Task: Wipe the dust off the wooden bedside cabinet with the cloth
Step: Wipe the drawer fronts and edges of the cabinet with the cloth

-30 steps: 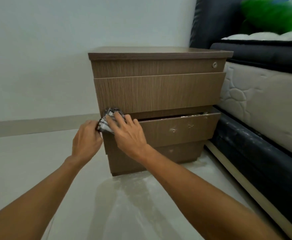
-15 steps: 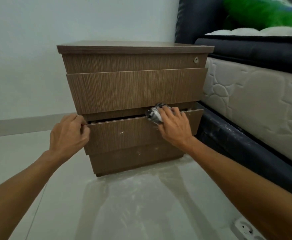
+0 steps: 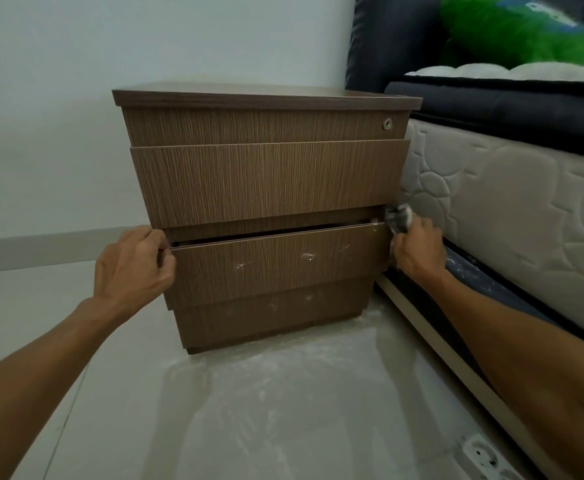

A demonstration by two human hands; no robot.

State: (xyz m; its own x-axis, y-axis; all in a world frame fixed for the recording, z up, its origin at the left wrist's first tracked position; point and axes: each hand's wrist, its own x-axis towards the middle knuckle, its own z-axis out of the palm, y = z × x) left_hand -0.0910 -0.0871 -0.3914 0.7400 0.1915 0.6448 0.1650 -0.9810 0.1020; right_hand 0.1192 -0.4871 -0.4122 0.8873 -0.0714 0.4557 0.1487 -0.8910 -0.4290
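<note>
The wooden bedside cabinet [image 3: 266, 181] stands on the floor against the wall, with a keyhole in its top drawer. Its lower drawer [image 3: 276, 268] is pulled out a little and carries white dust specks. My right hand [image 3: 417, 249] is at the drawer's top right corner, closed on a crumpled grey-white cloth [image 3: 398, 216] that presses on that corner. My left hand [image 3: 133, 268] grips the drawer's top left corner, fingers curled over the edge.
A bed with a quilted mattress [image 3: 512, 216] and dark frame [image 3: 474, 282] stands close on the cabinet's right. A green pillow [image 3: 522, 32] lies on top. White dust covers the floor [image 3: 266, 393] in front. A white power strip [image 3: 488, 460] lies at the bottom right.
My right hand slid the cloth along the lower drawer's top edge from its left end to its right corner. My left hand stayed on the left corner.
</note>
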